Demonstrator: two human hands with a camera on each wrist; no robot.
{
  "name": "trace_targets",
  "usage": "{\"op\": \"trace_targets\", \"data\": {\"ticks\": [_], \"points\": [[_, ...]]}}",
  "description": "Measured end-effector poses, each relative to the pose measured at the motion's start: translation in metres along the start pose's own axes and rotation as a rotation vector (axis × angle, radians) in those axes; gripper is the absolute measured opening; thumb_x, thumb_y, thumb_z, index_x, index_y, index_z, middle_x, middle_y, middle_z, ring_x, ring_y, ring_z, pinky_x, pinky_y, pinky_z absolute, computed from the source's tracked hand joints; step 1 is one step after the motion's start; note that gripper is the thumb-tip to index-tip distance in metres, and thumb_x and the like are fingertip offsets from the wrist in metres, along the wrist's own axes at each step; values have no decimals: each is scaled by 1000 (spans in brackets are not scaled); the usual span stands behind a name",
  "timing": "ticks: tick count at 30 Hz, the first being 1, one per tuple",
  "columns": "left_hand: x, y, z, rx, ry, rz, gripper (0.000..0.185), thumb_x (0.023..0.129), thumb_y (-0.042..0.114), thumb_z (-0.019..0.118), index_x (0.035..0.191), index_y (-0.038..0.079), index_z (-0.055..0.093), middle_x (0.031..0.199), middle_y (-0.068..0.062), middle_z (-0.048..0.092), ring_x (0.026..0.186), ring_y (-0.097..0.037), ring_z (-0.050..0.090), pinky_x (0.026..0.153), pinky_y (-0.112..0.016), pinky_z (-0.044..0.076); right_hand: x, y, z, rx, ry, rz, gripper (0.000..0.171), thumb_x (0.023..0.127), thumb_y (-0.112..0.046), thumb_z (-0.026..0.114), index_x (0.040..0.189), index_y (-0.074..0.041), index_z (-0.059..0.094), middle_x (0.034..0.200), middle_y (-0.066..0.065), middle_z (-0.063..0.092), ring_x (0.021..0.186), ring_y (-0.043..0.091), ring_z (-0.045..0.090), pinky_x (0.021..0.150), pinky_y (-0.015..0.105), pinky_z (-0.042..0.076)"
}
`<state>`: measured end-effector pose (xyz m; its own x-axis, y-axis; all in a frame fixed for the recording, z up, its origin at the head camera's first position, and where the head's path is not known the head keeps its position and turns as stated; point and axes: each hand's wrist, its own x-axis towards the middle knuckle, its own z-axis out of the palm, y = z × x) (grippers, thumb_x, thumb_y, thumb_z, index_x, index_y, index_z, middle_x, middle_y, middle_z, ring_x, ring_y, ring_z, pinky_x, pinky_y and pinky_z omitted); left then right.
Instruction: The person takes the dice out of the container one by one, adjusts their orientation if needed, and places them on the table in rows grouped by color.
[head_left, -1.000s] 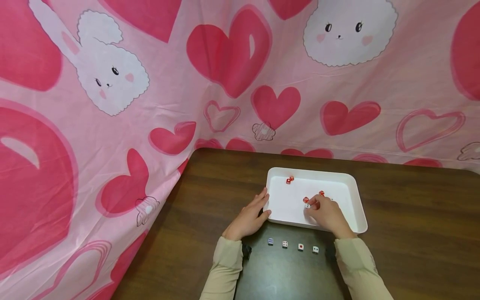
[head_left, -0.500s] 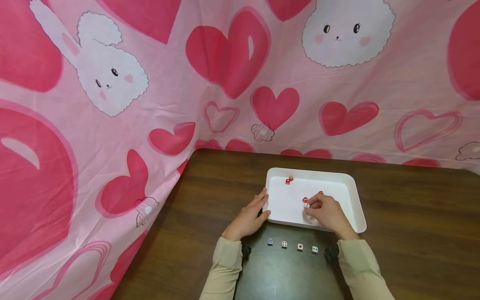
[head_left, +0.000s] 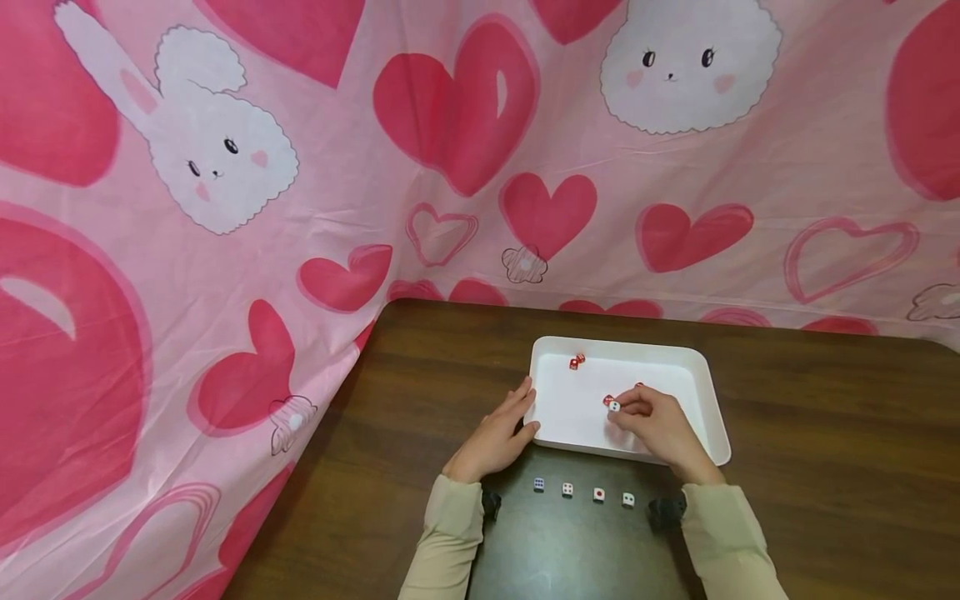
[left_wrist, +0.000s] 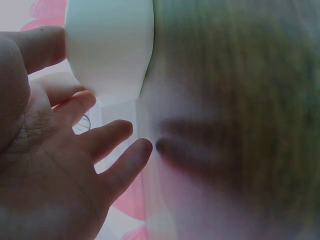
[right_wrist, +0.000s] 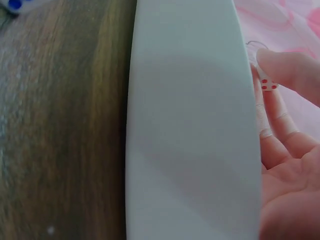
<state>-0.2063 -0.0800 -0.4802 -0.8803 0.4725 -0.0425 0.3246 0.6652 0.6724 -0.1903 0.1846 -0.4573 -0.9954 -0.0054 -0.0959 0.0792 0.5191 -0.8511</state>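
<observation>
My right hand point(head_left: 660, 425) pinches a white die point(head_left: 614, 407) between thumb and fingertips, over the white tray point(head_left: 701, 400). In the right wrist view the white die point(right_wrist: 270, 85) shows red pips beneath the thumb, behind the tray wall point(right_wrist: 195, 120). My left hand point(head_left: 495, 437) rests at the tray's left end, fingers spread along the rim; in the left wrist view the thumb and fingers touch the tray point(left_wrist: 110, 45). Inside the tray a red die point(head_left: 607, 401) lies close to the pinched one, another red die point(head_left: 639, 385) is mostly hidden by the right hand, and two red dice point(head_left: 574, 363) sit at the back left.
In front of the tray, several white dice stand in a spaced row, from one with blue pips point(head_left: 538, 484) to one with dark pips point(head_left: 627, 499). The brown wooden table point(head_left: 420, 375) meets a pink heart-print cloth point(head_left: 450, 250) at its back and left.
My right hand has lifted the pinched white die slightly, and its wrist has shifted a little to the right. The left hand stays at the tray's end.
</observation>
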Motion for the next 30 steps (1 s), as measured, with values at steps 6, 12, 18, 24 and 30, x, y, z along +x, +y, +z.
{"op": "trace_targets", "data": {"ticks": [6,12,18,24,30], "points": [[1,1,0,5,5,8,59,101,32,49,152,12,28,163,7,13,149,-28,21,112,-63,23,-2,1,-2,55,-5,12,33,87,-22,71,109,0,60,95,12,71,76,15,58,62,24,45],[1,2,0,-16,4,-3,59,100,31,50,152,13,28,163,9,13,149,-27,20,113,-63,22,-4,2,-5,92,-4,25,35,89,-22,70,112,1,59,97,11,70,78,17,59,64,27,48],[1,3,0,-16,4,-7,59,101,33,49,152,13,28,162,9,13,149,-27,20,112,-65,21,-7,1,-7,108,-8,50,39,89,-25,69,115,1,57,94,8,68,79,18,59,65,28,49],[2,2,0,-11,4,-12,59,100,33,49,152,14,28,162,9,13,149,-26,20,111,-66,22,-9,0,-9,116,-9,60,40,89,-26,69,116,1,57,94,7,66,78,16,58,65,27,50],[3,2,0,-3,2,-8,59,100,34,49,152,14,28,162,9,13,149,-26,20,111,-65,22,-11,0,-10,116,-12,62,40,89,-26,69,116,1,57,93,6,65,78,15,58,65,27,50]]}}
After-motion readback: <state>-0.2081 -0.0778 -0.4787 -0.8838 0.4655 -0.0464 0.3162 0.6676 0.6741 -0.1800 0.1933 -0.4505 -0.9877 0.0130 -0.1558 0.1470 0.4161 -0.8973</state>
